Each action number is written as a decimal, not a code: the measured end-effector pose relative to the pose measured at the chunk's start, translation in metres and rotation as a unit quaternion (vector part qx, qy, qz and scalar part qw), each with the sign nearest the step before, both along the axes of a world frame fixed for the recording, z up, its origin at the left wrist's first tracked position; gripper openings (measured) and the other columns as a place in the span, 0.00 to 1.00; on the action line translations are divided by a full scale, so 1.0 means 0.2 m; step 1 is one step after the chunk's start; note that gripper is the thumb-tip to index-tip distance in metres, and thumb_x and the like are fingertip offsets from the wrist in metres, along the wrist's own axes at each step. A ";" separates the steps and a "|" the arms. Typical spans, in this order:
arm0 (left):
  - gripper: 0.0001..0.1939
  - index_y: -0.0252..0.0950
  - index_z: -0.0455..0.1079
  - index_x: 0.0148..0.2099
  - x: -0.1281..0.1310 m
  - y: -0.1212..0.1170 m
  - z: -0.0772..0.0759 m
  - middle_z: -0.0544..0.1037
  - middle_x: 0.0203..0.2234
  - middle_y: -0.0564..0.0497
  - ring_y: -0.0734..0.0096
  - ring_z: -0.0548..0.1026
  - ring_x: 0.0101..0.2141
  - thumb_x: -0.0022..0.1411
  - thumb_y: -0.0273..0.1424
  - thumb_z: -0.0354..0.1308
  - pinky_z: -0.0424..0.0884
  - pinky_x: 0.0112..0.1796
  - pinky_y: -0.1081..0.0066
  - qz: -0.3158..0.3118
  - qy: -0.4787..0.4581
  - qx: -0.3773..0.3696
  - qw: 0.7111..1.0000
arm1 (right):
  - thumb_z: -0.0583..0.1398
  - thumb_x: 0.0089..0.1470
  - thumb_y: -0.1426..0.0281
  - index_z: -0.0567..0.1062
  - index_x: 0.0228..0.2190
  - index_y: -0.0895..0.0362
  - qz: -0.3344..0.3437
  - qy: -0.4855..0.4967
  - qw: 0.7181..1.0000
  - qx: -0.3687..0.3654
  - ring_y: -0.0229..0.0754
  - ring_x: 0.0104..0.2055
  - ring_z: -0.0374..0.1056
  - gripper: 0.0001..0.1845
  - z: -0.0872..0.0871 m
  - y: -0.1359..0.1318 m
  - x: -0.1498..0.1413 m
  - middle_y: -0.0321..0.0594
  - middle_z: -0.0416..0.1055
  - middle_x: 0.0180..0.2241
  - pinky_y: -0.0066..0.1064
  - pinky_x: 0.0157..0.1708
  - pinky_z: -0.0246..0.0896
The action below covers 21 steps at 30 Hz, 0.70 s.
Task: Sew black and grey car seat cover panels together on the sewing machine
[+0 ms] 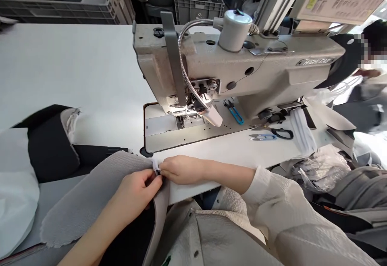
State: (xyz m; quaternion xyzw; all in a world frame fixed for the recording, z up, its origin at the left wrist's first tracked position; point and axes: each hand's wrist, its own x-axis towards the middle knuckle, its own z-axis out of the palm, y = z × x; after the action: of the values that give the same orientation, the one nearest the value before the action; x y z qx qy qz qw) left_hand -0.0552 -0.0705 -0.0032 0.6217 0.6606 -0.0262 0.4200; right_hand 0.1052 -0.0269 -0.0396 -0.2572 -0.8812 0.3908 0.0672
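My left hand (139,187) pinches the edge of a grey fabric piece (99,181) at the table's front edge. Right against it, my right hand (180,170) is closed on the same corner, where a bit of white material (155,164) shows between the fingers. Black backing of the fabric hangs below my left hand toward my lap. Just beyond my hands stands a sewing machine (242,68), its lamp lit over the needle area. The exact grip of my fingertips is partly hidden.
Blue thread snips (234,112) lie on the machine bed; another pair of snips (262,137) and black-handled scissors (282,133) lie nearer. Black and white fabric pieces (50,145) lie at left. Grey crates (198,5) stand behind. Plastic-wrapped material (325,169) is at right, with another person beyond.
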 end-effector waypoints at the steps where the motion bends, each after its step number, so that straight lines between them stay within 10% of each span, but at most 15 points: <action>1: 0.19 0.36 0.62 0.24 0.00 0.00 -0.01 0.67 0.17 0.54 0.69 0.67 0.21 0.56 0.46 0.44 0.58 0.23 0.73 -0.016 0.010 0.016 1.000 | 0.49 0.59 0.73 0.61 0.27 0.56 -0.014 -0.014 1.000 0.023 0.37 0.30 0.62 0.08 0.00 -0.02 0.00 0.36 0.64 0.29 0.27 0.33 0.58; 7: 0.17 0.38 0.64 0.25 0.05 -0.03 -0.04 0.70 0.21 0.52 0.67 0.67 0.23 0.60 0.41 0.43 0.57 0.25 0.71 -0.077 0.095 0.130 0.984 | 0.48 0.59 0.72 0.65 0.36 0.59 -0.101 -0.096 0.983 0.123 0.41 0.30 0.64 0.08 0.00 -0.11 0.03 0.42 0.67 0.34 0.30 0.27 0.58; 12: 0.19 0.37 0.65 0.50 0.03 -0.02 -0.04 0.66 0.50 0.41 0.51 0.65 0.47 0.59 0.38 0.48 0.63 0.44 0.59 -0.078 0.122 0.352 0.925 | 0.47 0.60 0.70 0.64 0.29 0.55 -0.165 -0.029 0.984 0.056 0.38 0.31 0.64 0.10 0.00 -0.10 0.04 0.36 0.67 0.30 0.28 0.29 0.54; 21: 0.14 0.45 0.64 0.47 -0.06 0.04 -0.01 0.61 0.56 0.54 0.57 0.52 0.56 0.57 0.32 0.52 0.51 0.54 0.53 -0.110 -0.025 0.168 0.979 | 0.47 0.58 0.73 0.58 0.24 0.55 -0.164 0.042 0.985 -0.029 0.36 0.26 0.57 0.10 -0.02 -0.12 0.04 0.33 0.61 0.25 0.27 0.28 0.49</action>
State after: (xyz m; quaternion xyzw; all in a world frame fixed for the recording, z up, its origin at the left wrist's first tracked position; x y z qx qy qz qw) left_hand -0.0682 -0.0623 -0.0053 0.7524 0.5727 0.0544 0.3207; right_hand 0.1140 -0.0519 -0.0441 -0.3836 -0.8117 0.4103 0.1601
